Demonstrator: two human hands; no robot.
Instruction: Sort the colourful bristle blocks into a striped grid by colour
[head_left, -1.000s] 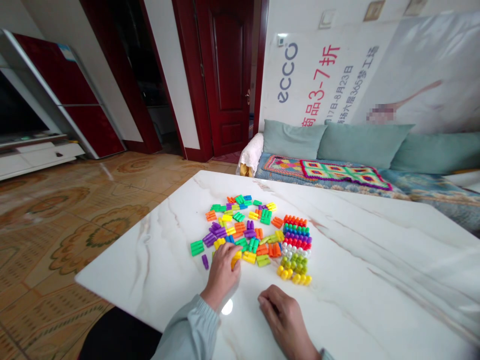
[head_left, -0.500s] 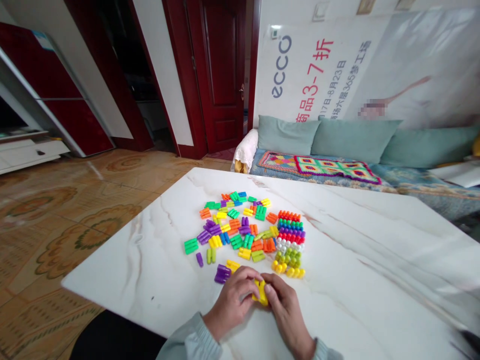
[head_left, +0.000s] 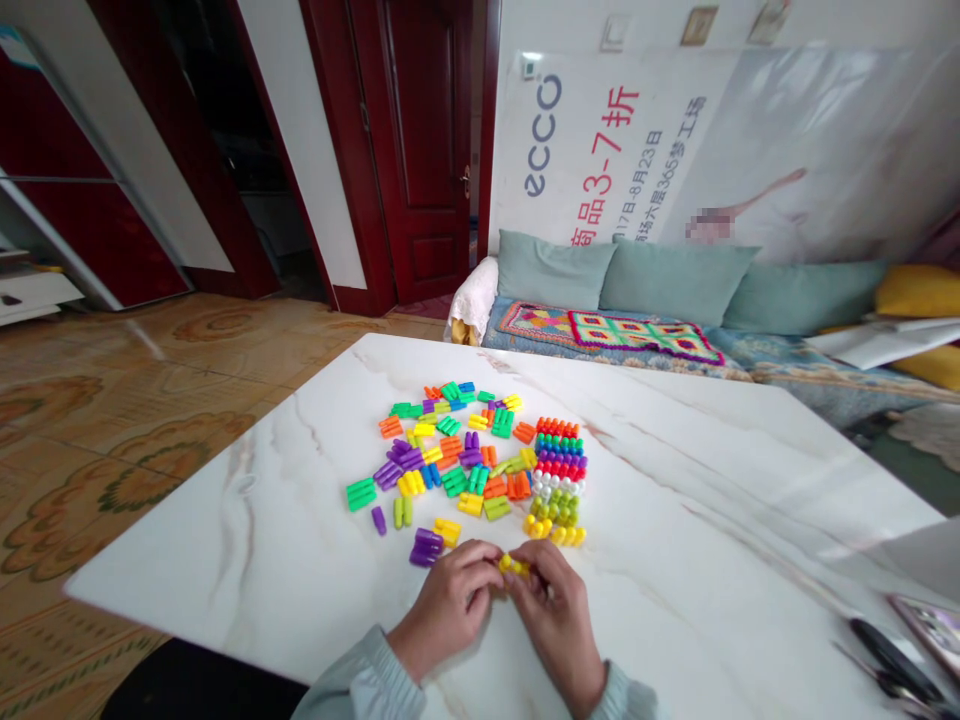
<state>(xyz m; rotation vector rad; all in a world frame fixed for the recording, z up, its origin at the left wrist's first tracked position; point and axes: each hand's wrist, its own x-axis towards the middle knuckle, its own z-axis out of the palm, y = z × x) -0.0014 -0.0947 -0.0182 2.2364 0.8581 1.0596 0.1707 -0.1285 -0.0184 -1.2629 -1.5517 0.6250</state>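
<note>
Multicolored plastic blocks (head_left: pixel 454 482) lie scattered on the left of the desk (head_left: pixel 705 580). Near the front edge, the left hand (head_left: pixel 454 600) and right hand (head_left: pixel 553 598) hold one small yellow plastic block (head_left: pixel 514 566) between their pinched fingers. Just beyond the right hand, knobbed pieces (head_left: pixel 559 469) form single-color and mixed rows.

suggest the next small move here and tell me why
Perhaps carry the yellow piece to the yellow row: the left hand and right hand hold it at their fingertips, its colour matches, and that row lies just beyond them.
</note>
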